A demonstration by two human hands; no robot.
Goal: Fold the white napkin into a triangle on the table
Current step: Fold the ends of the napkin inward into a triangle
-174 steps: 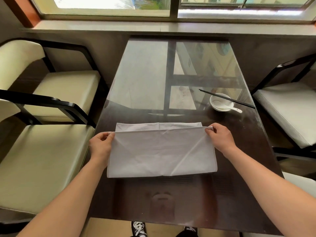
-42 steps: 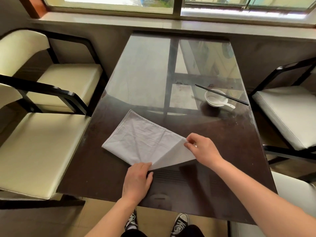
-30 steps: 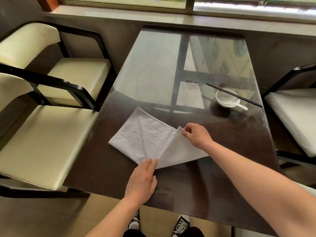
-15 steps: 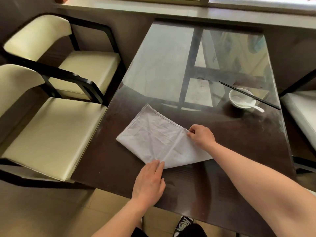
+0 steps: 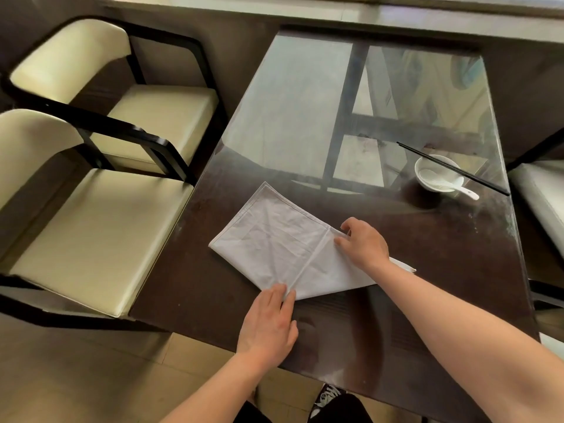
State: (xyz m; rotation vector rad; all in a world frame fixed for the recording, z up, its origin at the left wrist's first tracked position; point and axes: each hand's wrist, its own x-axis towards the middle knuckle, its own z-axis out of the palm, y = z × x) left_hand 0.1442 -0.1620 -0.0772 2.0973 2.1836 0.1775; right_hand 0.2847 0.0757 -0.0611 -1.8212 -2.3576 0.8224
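The white napkin (image 5: 280, 242) lies folded on the dark glass-topped table (image 5: 442, 270), turned at an angle, with a crease running from its near corner up to its right side. My left hand (image 5: 268, 323) rests flat, fingertips pressing the napkin's near corner. My right hand (image 5: 363, 242) pinches the cloth at the upper end of the crease and presses it down. Part of the napkin's right tip (image 5: 406, 267) shows beyond my right forearm.
A white bowl (image 5: 435, 172) with a white spoon (image 5: 457, 187) stands at the table's right, black chopsticks (image 5: 451, 167) laid across it. Two cream chairs (image 5: 100, 227) stand left of the table, another chair (image 5: 540, 193) at the right. A window sill runs along the far end.
The napkin, a wide rectangle at first, is now turned at an angle. My right hand carried a flap over and presses it down; my left hand stays on the near corner.
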